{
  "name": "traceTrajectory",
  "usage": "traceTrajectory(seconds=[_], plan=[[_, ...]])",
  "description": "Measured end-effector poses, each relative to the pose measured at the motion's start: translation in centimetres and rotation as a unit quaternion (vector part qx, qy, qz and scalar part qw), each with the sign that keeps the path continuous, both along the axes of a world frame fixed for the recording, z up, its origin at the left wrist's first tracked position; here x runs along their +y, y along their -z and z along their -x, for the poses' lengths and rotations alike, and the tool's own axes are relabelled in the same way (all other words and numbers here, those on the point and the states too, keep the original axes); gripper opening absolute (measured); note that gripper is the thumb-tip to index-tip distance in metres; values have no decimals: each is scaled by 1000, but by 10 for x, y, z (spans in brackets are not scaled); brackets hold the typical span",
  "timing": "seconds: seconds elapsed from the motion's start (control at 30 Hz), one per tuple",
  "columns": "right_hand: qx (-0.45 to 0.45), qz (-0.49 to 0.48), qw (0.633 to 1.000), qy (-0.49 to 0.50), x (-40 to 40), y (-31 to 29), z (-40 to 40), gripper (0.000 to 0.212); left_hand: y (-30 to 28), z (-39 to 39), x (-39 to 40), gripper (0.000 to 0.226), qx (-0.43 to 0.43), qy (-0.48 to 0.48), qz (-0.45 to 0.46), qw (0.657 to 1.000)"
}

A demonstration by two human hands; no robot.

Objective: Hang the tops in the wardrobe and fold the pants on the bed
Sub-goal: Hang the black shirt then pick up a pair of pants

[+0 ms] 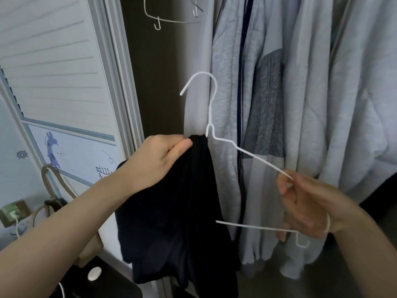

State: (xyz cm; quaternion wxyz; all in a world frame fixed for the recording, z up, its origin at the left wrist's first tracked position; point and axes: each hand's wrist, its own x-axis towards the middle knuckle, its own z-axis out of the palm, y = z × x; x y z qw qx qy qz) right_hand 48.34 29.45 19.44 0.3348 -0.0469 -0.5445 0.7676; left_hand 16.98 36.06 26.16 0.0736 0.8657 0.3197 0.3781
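**At the wardrobe, one dark top half on its hanger**

In front of the open wardrobe (159,87), you have a dark top (178,211) bunched in your left hand (159,155), its fingers (184,145) pinching the fabric just left of the hanger's neck. The white wire hanger (247,152) is held up before the hanging clothes; your right hand (309,207) grips its right end, thumb and fingers curled round the wire. The left side of the hanger is buried in the top, the right arm and bottom bar are bare, so I judge the garment only partly threaded on.

Behind the hanger, several pale grey tops (300,104) already hang in the wardrobe, and above it an empty hanger (165,18) waits on the rail. What remains, as far as can be judged: seat this top, hook it up, then deal with any others. No pants and no bed are in view, so that part cannot be assessed.

Left of the hanger, the door (53,72) carries a cartoon sticker with small script reading roughly "milli…"; the rest is hidden by your arm. No brand label shows on the clothes.
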Motion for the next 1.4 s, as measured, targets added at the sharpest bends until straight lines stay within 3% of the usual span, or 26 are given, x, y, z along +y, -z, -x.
traceTrajectory(seconds=[0.13,0.2,0.33,0.4,0.53,0.63,0.7,0.8,0.9,1.0,1.1,1.2,1.27,1.4], plan=[[-119,-25,989,88,8,10,16,34,7,-4,-9,49,-2,38,64,997],[-122,-16,990,68,13,16,27,45,7,-3,-12,51,-13,26,75,997],[48,108,992,-35,28,27,61,71,2,10,-8,47,-104,-36,71,991],[53,120,991,22,34,37,87,64,0,19,-5,50,-161,-60,84,981],[-103,-20,984,147,31,56,145,35,4,34,-7,49,-173,-84,84,978],[-184,-140,946,227,23,61,175,32,9,53,-12,45,-164,-105,73,978],[-239,-250,902,258,19,61,188,30,10,62,-16,41,-167,-112,62,978],[-399,-433,774,235,18,70,209,28,10,70,-24,38,-164,-112,55,978],[-495,-478,704,176,19,78,217,47,8,89,-27,38,-192,-140,60,970],[-519,-541,611,256,34,79,202,59,10,127,-25,42,-241,-211,91,943],[-577,-579,522,243,51,77,179,79,13,164,-26,40,-267,-283,85,917],[-607,-576,496,231,58,72,168,75,13,183,-30,41,-255,-298,66,918],[-547,-613,489,293,63,61,165,56,15,187,-33,43,-194,-319,49,926],[-429,-611,552,371,68,21,159,35,21,188,-41,41,-81,-354,36,931]])
